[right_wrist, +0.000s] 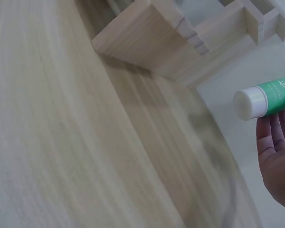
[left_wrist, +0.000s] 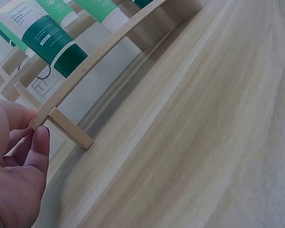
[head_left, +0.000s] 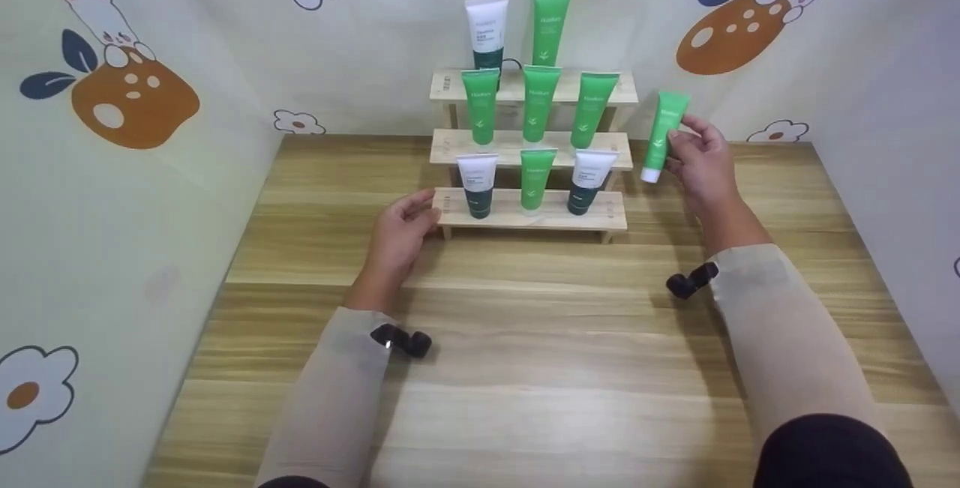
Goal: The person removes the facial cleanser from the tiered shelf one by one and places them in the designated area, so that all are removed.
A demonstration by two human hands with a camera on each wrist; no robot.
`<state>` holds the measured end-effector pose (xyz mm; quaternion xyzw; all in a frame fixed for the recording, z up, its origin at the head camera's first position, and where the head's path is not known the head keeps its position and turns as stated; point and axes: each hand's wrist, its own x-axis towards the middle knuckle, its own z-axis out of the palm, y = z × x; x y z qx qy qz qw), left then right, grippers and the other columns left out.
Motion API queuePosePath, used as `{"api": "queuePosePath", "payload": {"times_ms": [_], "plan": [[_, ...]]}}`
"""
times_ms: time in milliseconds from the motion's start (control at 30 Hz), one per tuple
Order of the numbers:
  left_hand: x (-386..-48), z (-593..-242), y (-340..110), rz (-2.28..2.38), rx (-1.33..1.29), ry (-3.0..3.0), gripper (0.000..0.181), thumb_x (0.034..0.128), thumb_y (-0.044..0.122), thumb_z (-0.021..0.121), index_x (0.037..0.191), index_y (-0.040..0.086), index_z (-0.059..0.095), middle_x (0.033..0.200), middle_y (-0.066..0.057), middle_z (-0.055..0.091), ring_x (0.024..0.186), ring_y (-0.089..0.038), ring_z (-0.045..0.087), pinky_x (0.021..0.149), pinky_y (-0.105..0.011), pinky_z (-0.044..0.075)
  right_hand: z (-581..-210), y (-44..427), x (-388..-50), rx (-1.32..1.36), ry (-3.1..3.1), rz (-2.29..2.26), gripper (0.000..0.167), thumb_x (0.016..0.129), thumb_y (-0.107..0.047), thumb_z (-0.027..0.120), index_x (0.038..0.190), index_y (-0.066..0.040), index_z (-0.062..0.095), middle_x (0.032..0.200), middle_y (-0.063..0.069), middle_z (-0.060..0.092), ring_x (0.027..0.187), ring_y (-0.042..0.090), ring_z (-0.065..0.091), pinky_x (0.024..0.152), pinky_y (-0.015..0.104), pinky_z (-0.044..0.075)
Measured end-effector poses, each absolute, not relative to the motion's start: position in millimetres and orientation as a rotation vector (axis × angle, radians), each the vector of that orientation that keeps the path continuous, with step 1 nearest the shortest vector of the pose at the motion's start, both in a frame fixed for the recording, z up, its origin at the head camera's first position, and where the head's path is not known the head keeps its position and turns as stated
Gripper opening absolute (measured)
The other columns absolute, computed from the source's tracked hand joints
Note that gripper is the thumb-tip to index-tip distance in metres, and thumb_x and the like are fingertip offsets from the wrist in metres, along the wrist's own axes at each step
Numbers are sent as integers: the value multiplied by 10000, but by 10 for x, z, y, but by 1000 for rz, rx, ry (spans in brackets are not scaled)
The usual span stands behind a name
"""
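Tons of room over the flat brown wooden bench (head_left: 540, 368) mid-front, but a three-tier pale-wood rack (head_left: 507, 211) blocks the back.

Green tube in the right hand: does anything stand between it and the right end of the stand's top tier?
Nothing visible in the head view. The right hand holds the green tube to the right of the stand; the rightmost tube on the middle tier stands left of that path.

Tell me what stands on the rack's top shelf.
A white and dark green tube and a green tube. Front tubes hide the green one's lower end and part of the other's.
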<state>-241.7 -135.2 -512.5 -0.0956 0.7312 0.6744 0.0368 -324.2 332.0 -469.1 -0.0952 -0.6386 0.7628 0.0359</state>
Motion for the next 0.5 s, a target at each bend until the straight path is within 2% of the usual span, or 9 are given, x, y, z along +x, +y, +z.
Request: {"api": "queuePosePath", "payload": {"times_ms": [300, 500], "plan": [[-2409, -5125, -1359, 2089, -281, 2231, 447, 992, 131, 727, 1434, 106, 666, 1448, -106, 688, 1212, -219, 693, 1015, -302, 620, -4763, 3366, -3240, -472, -2062, 2352, 565, 1039, -273, 715, 1562, -272, 502, 1269, -7, 610, 1080, 145, 603, 852, 261, 576], [-2417, -5141, -1367, 2104, -270, 2209, 444, 1003, 119, 715, 1443, 94, 659, 1464, -110, 678, 1202, -218, 686, 1002, -304, 621, -4858, 3401, -3250, -504, -2310, 2176, 609, 1065, -304, 669, 1628, -263, 441, 1184, -13, 621, 1032, 108, 636, 869, 232, 588]]}}
